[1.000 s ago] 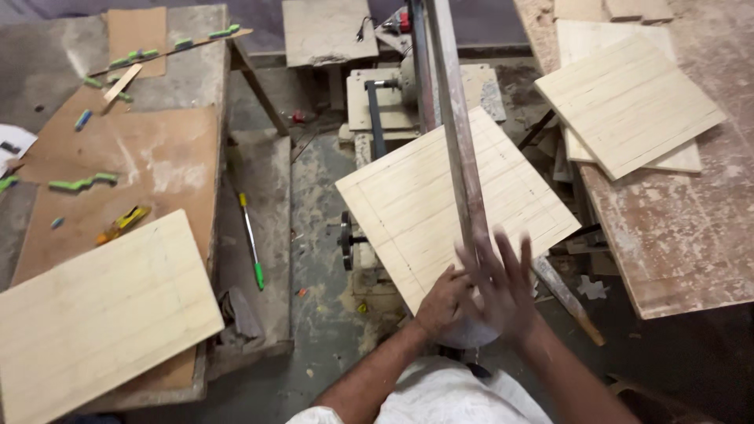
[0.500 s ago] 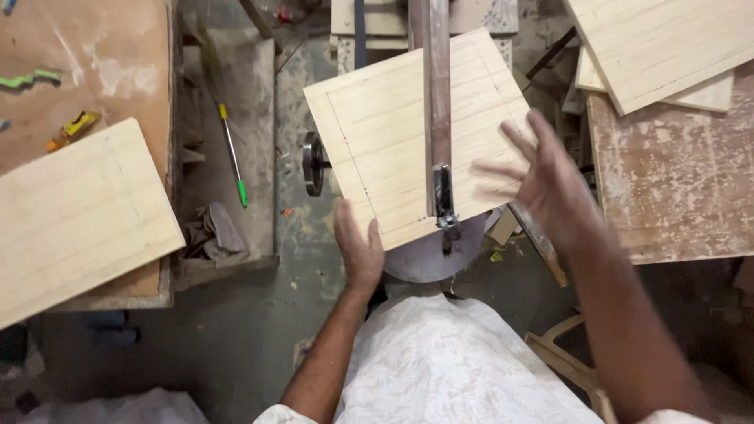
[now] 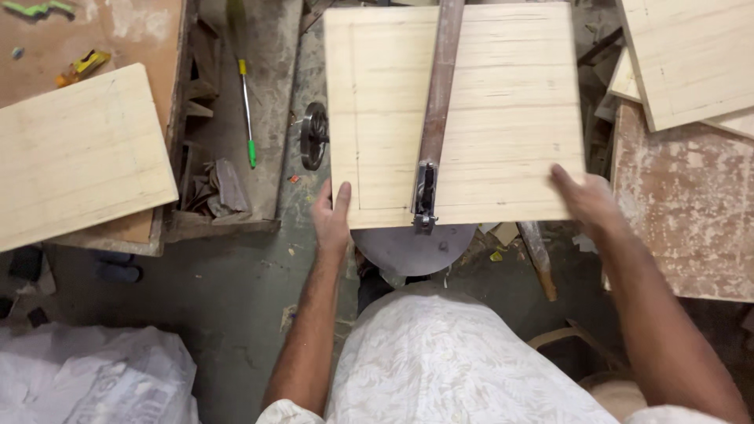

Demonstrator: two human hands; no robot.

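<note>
1. While a second pale board (image 3: 78, 153) lies on the left counter (image 3: 133, 31), the plywood panel (image 3: 503, 102) is held flat under the saw arm (image 3: 438, 94).
2. Its near-left corner is gripped by the left hand (image 3: 331, 216).
3. Its near-right edge is pressed by the right hand (image 3: 585, 200), fingers spread.

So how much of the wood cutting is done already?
Pencil lines are already drawn on the wooden board. The left hand grips its near-left corner and the right hand presses its right edge, under the saw arm. No cut shows in this board yet. Other boards lie aside.
</note>
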